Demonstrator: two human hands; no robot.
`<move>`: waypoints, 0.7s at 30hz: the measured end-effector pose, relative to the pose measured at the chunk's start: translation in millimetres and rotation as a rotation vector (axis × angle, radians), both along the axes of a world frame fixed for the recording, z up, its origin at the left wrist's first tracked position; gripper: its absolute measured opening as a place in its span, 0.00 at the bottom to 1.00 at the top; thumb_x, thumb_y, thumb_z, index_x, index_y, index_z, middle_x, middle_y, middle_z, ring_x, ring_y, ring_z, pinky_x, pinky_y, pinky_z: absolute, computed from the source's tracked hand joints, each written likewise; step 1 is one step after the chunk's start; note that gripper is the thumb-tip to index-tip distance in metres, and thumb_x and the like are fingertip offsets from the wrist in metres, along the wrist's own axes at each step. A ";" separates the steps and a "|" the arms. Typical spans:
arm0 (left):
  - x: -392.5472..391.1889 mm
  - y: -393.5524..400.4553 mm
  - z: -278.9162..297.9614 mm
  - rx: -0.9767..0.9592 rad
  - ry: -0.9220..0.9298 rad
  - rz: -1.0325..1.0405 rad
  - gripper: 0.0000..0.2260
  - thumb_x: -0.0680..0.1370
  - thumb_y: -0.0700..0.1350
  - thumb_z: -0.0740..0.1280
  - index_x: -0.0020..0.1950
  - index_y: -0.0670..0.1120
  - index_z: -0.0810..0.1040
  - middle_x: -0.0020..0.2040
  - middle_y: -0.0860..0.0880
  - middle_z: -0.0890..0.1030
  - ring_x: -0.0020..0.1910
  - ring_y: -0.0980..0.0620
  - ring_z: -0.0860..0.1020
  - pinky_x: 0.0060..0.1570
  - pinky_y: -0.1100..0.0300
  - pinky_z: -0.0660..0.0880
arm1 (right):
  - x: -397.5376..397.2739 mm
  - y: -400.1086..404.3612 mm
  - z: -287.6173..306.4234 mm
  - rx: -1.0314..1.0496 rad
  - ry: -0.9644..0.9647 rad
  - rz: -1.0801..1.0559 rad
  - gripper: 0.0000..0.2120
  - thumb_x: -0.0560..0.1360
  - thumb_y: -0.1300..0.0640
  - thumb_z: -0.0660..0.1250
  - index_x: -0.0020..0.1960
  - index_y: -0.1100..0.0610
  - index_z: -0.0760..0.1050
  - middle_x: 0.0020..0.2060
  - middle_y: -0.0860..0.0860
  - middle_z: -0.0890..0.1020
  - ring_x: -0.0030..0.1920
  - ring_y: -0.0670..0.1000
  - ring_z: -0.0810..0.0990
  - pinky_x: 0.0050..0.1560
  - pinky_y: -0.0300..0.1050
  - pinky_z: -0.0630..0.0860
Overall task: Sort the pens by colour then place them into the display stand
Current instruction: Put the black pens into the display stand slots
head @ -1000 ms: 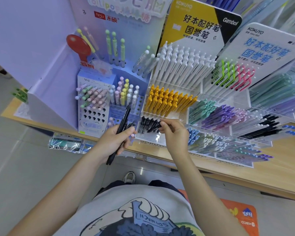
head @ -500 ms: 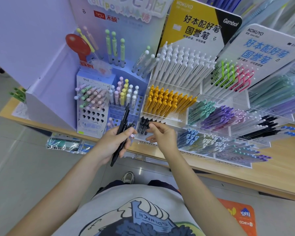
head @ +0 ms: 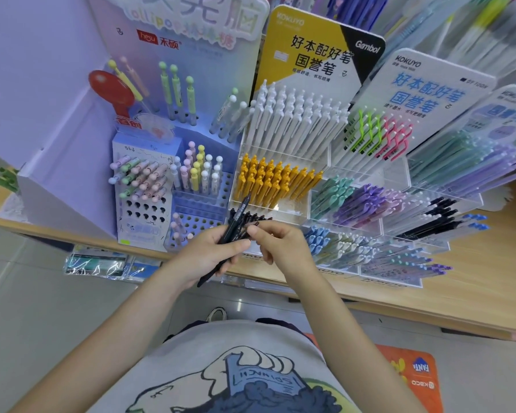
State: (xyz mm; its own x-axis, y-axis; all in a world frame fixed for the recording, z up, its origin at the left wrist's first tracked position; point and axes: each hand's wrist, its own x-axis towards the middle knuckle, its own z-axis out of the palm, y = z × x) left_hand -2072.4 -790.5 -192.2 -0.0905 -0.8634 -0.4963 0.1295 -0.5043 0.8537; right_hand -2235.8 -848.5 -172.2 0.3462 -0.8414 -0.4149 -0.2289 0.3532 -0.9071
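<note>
Wooden shelf [head: 474, 281], pale top. Standing on it, left to right: lilac card stand [head: 72, 162] with a perforated pen block [head: 140, 210], clear acrylic tiered stand [head: 319, 210] loaded with pens, a further clear stand [head: 447, 186] at right edge.

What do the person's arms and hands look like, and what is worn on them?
Both forearms are bare, with no sleeve in view. The left hand and right hand wear no gloves, and no ring, watch or bracelet shows. The light grey T-shirt below has a blue and white printed drawing.
</note>
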 end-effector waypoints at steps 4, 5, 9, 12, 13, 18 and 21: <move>-6.0 -3.1 4.3 0.033 0.069 -0.009 0.16 0.75 0.55 0.68 0.47 0.42 0.77 0.33 0.47 0.77 0.24 0.51 0.71 0.24 0.61 0.67 | -11.4 -4.1 2.7 0.059 -0.112 -0.086 0.07 0.79 0.59 0.67 0.52 0.61 0.82 0.32 0.51 0.77 0.28 0.49 0.70 0.30 0.42 0.68; -7.6 -3.9 4.8 0.035 0.070 -0.003 0.13 0.76 0.53 0.68 0.47 0.43 0.77 0.33 0.47 0.78 0.24 0.51 0.72 0.24 0.61 0.66 | -13.5 -5.1 3.9 0.086 -0.151 -0.107 0.08 0.79 0.60 0.67 0.55 0.61 0.82 0.32 0.51 0.77 0.29 0.50 0.70 0.30 0.42 0.68; -14.4 -6.2 3.4 -0.004 -0.021 0.050 0.04 0.78 0.45 0.71 0.47 0.46 0.78 0.32 0.48 0.79 0.24 0.50 0.74 0.23 0.60 0.66 | -13.7 -3.7 6.3 0.077 -0.143 -0.102 0.09 0.81 0.59 0.64 0.55 0.62 0.80 0.31 0.51 0.76 0.28 0.50 0.71 0.29 0.44 0.68; -13.5 -7.9 1.3 -0.029 -0.050 0.066 0.04 0.78 0.45 0.71 0.52 0.48 0.80 0.34 0.47 0.81 0.25 0.50 0.76 0.22 0.61 0.67 | -18.0 -5.3 7.9 0.003 -0.071 -0.105 0.09 0.82 0.60 0.63 0.54 0.60 0.81 0.31 0.51 0.76 0.28 0.51 0.71 0.29 0.44 0.68; -10.9 -8.4 0.6 -0.031 -0.053 0.076 0.06 0.79 0.46 0.70 0.54 0.48 0.81 0.35 0.46 0.81 0.25 0.49 0.76 0.21 0.61 0.67 | -21.7 -6.9 9.5 -0.018 -0.071 -0.125 0.09 0.82 0.60 0.62 0.53 0.59 0.81 0.31 0.51 0.76 0.28 0.51 0.71 0.30 0.44 0.68; 3.5 -6.5 -4.7 -0.020 -0.149 0.139 0.12 0.80 0.52 0.67 0.56 0.46 0.81 0.35 0.47 0.81 0.23 0.51 0.72 0.22 0.64 0.65 | -41.2 -14.3 16.5 -0.142 -0.081 -0.234 0.10 0.83 0.60 0.59 0.56 0.59 0.79 0.34 0.55 0.78 0.28 0.50 0.74 0.29 0.42 0.72; 6.7 -4.8 -6.5 -0.011 -0.140 0.166 0.13 0.80 0.54 0.67 0.57 0.46 0.81 0.34 0.48 0.79 0.23 0.53 0.70 0.22 0.65 0.64 | -42.0 -13.9 7.5 -0.155 -0.079 -0.230 0.10 0.83 0.60 0.59 0.58 0.59 0.78 0.36 0.58 0.80 0.30 0.53 0.78 0.31 0.44 0.75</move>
